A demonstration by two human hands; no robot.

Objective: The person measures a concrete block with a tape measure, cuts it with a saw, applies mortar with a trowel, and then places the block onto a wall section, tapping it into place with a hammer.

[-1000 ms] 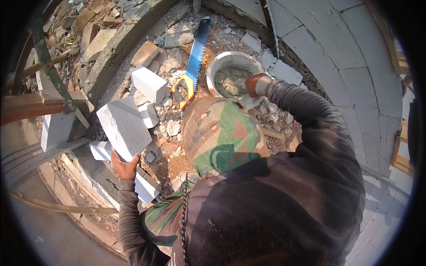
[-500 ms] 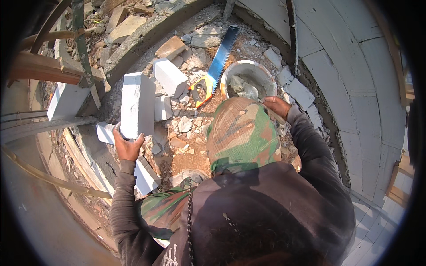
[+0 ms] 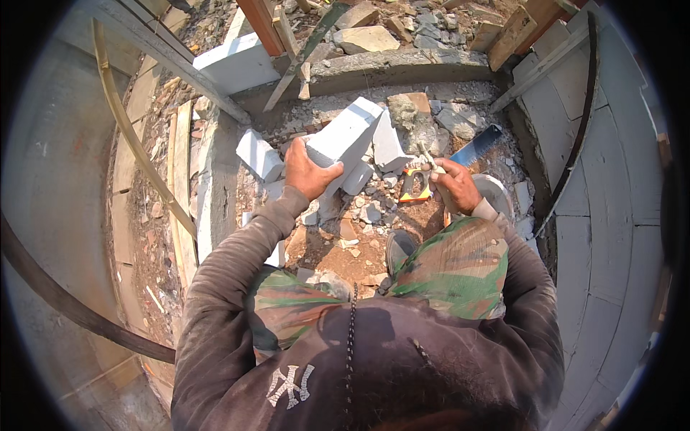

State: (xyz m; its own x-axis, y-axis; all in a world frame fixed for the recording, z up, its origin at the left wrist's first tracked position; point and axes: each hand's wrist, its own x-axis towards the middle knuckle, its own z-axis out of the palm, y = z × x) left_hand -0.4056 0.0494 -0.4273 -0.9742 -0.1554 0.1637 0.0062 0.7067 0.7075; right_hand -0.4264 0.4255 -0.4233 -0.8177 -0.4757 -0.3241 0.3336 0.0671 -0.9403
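Note:
My left hand [image 3: 309, 171] grips the near end of a long white building block [image 3: 346, 138], which is tilted above the rubble. My right hand [image 3: 460, 185] is closed round the handle of a trowel [image 3: 429, 155] with grey mortar on its far end; the blade's outline is hard to tell from the stones behind. Under that hand lies a handsaw [image 3: 476, 146] with a blue blade and a yellow-orange handle. A round bucket [image 3: 496, 192] stands right beside the hand, partly hidden by it and my knee. Another white block [image 3: 388, 147] sits right of the held one.
A smaller white block [image 3: 259, 154] lies left of my left hand. A low concrete edge [image 3: 402, 68] crosses the far side, with timber posts [image 3: 260, 25] beyond. A grey block wall [image 3: 618, 194] rises on the right. Stones and rubble [image 3: 370, 212] cover the ground.
My left hand has taken hold of the block and tilted it. My right hand has left the bucket and moved nearer the block with the mortar-laden trowel. The view has swung left.

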